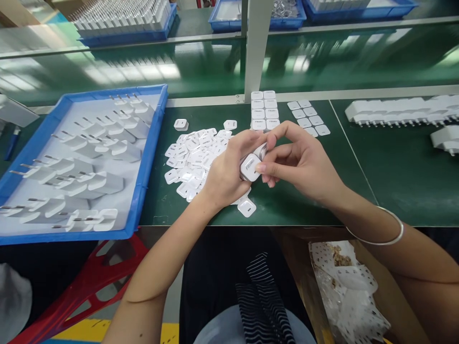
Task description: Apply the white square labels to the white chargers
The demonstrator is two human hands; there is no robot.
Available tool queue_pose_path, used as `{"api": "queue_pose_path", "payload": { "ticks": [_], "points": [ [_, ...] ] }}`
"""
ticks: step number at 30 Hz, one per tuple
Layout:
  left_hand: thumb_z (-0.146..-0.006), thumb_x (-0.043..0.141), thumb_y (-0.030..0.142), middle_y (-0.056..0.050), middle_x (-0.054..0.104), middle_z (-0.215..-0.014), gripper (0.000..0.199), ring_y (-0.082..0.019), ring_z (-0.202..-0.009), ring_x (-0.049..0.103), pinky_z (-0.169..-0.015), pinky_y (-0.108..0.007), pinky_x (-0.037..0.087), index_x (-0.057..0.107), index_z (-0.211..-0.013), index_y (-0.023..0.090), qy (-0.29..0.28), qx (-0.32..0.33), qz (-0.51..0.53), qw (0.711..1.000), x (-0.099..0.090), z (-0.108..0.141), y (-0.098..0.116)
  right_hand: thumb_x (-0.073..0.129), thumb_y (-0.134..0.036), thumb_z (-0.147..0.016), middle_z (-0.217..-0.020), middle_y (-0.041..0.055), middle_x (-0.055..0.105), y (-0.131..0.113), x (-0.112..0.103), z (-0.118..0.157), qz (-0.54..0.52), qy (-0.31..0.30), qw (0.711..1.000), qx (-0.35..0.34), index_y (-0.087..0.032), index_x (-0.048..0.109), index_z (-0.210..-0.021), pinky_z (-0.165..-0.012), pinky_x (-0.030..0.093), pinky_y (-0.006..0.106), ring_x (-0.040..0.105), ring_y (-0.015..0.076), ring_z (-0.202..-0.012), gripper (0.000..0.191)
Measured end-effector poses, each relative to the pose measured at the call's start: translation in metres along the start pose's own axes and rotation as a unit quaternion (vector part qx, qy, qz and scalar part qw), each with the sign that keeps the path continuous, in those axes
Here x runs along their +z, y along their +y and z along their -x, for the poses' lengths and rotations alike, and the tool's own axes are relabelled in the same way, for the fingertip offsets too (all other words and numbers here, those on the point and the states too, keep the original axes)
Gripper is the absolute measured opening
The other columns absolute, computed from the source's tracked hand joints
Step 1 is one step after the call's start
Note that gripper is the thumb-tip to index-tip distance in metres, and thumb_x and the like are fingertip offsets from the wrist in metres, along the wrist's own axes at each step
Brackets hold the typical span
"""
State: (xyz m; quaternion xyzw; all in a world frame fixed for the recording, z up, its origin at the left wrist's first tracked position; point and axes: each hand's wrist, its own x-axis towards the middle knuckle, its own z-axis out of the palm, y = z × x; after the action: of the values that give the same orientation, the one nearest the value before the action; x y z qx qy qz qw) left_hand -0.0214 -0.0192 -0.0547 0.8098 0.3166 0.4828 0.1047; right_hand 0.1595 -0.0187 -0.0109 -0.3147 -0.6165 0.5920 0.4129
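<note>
My left hand [229, 174] is wrapped round several small white square pieces with printed faces, held above the green bench. The front white piece [250, 167] faces up, and more edges show behind it. My right hand [299, 162] pinches the edge of these pieces with thumb and fingers. Beside and partly behind my left hand lies a loose pile of white square pieces [195, 155]. One white piece [246, 207] lies just below my hands. Stacked white squares [264, 113] stand in two columns behind my hands.
A blue tray [148, 162] at left holds white plug adapters [111, 181]. More squares [310, 119] lie flat behind my right hand. White adapters [401, 111] line the right side. A metal post [255, 52] rises at the back. An open carton [398, 296] sits below the bench.
</note>
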Motion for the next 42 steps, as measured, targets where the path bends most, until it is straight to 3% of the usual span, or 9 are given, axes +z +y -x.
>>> {"api": "queue_pose_path", "payload": {
  "ticks": [10, 13, 21, 28, 34, 38, 42],
  "points": [
    [-0.096, 0.059, 0.033, -0.004, 0.067, -0.131, 0.052, -0.024, -0.125, 0.063, -0.103, -0.045, 0.052, 0.032, -0.141, 0.034, -0.008, -0.002, 0.023, 1.0, 0.001, 0.0, 0.001, 0.084, -0.035, -0.075, -0.049, -0.0113, 0.054, -0.003, 0.003, 0.002, 0.039, 0.02, 0.999, 0.0, -0.024, 0.047, -0.087, -0.045, 0.045, 0.025, 0.052, 0.0097, -0.042, 0.041],
    [-0.096, 0.059, 0.039, -0.004, 0.065, -0.133, 0.05, -0.025, -0.124, 0.064, -0.105, -0.046, 0.05, 0.035, -0.139, 0.034, 0.006, -0.005, 0.064, 0.998, 0.001, -0.002, 0.003, 0.084, -0.033, -0.076, -0.044, -0.0127, 0.048, -0.005, 0.002, 0.004, 0.048, 0.025, 0.999, -0.006, -0.025, 0.048, -0.086, -0.04, 0.039, 0.024, 0.046, 0.0088, -0.037, 0.039],
    [-0.091, 0.066, 0.035, 0.002, 0.07, -0.124, 0.05, -0.022, -0.119, 0.066, -0.103, -0.044, 0.053, 0.04, -0.133, 0.038, 0.05, -0.018, 0.111, 0.992, 0.002, -0.008, 0.007, 0.076, -0.037, -0.083, -0.046, -0.0118, 0.055, -0.011, -0.005, 0.005, -0.007, 0.018, 1.0, -0.015, -0.026, 0.046, -0.093, -0.034, 0.031, 0.024, 0.043, 0.0087, -0.032, 0.034],
    [-0.089, 0.069, 0.034, -0.007, 0.068, -0.129, 0.05, -0.027, -0.125, 0.063, -0.103, -0.047, 0.051, 0.038, -0.129, 0.03, 0.024, -0.018, 0.114, 0.993, 0.003, -0.003, 0.006, 0.081, -0.023, -0.073, -0.044, -0.0168, 0.046, -0.006, 0.003, 0.007, 0.108, 0.035, 0.994, -0.002, -0.028, 0.039, -0.098, -0.043, 0.037, 0.024, 0.048, 0.0108, -0.037, 0.049],
    [-0.088, 0.068, 0.03, -0.014, 0.068, -0.128, 0.051, -0.026, -0.122, 0.065, -0.095, -0.042, 0.053, 0.034, -0.126, 0.025, -0.011, -0.068, 0.098, 0.993, 0.006, -0.002, 0.003, 0.083, -0.031, -0.071, -0.047, -0.0148, 0.049, 0.002, 0.0, 0.005, 0.129, 0.026, 0.991, 0.018, -0.027, 0.041, -0.103, -0.047, 0.042, 0.025, 0.052, 0.0122, -0.041, 0.053],
    [-0.085, 0.068, 0.022, -0.011, 0.07, -0.125, 0.051, -0.024, -0.114, 0.069, -0.092, -0.037, 0.053, 0.035, -0.124, 0.024, -0.038, -0.165, 0.055, 0.984, -0.013, -0.008, 0.012, 0.077, -0.036, -0.077, -0.051, -0.0092, 0.058, 0.0, -0.01, 0.004, 0.053, 0.061, 0.997, -0.005, -0.026, 0.045, -0.107, -0.046, 0.043, 0.026, 0.053, 0.0131, -0.043, 0.045],
    [-0.084, 0.065, 0.017, -0.009, 0.071, -0.123, 0.039, -0.024, -0.118, 0.067, -0.089, -0.033, 0.053, 0.044, -0.116, 0.023, -0.072, -0.235, -0.057, 0.968, -0.06, -0.013, 0.04, 0.074, -0.036, -0.081, -0.054, -0.0059, 0.06, -0.007, -0.016, 0.005, 0.03, 0.09, 0.995, -0.028, -0.026, 0.049, -0.106, -0.047, 0.045, 0.027, 0.053, 0.0138, -0.046, 0.037]
  ]
}}
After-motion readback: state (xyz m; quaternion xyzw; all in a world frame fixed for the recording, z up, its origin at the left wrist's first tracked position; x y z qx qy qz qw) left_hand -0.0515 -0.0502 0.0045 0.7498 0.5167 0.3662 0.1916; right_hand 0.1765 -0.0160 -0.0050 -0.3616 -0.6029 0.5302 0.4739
